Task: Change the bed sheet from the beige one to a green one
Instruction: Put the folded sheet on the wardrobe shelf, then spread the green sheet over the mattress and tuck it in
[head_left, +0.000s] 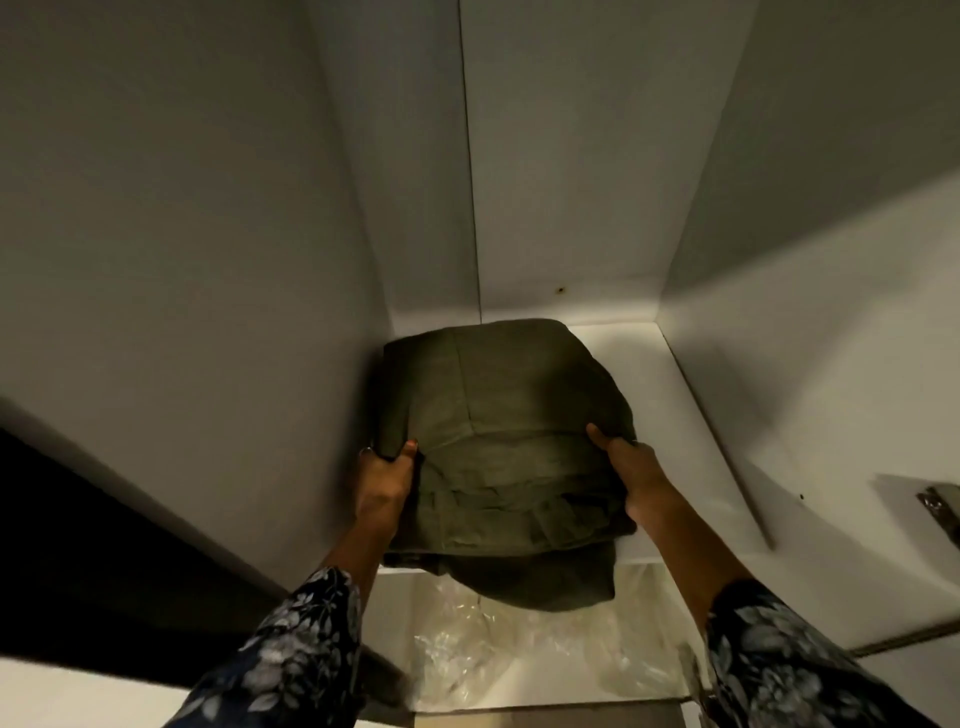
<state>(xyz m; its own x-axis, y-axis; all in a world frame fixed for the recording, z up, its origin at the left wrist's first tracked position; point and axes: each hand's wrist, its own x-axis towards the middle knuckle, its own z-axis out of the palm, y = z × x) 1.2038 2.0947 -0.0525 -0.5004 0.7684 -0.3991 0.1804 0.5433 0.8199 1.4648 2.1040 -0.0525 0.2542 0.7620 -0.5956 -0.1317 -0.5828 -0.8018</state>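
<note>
A folded green bed sheet (498, 441) lies on a white closet shelf (670, 441), its front fold hanging over the shelf's front edge. My left hand (384, 475) grips the bundle's left front corner, thumb on top. My right hand (631, 467) holds the right front side, thumb pressed on the top layer. Both sleeves are dark with a pale floral print. The beige sheet and the bed are out of view.
White closet walls close in on the left (208, 234), back (561, 182) and right. Crumpled clear plastic (498, 654) lies on the lower shelf under the sheet. A metal hinge (940, 506) sits on the right panel. A dark gap (78, 545) opens at the lower left.
</note>
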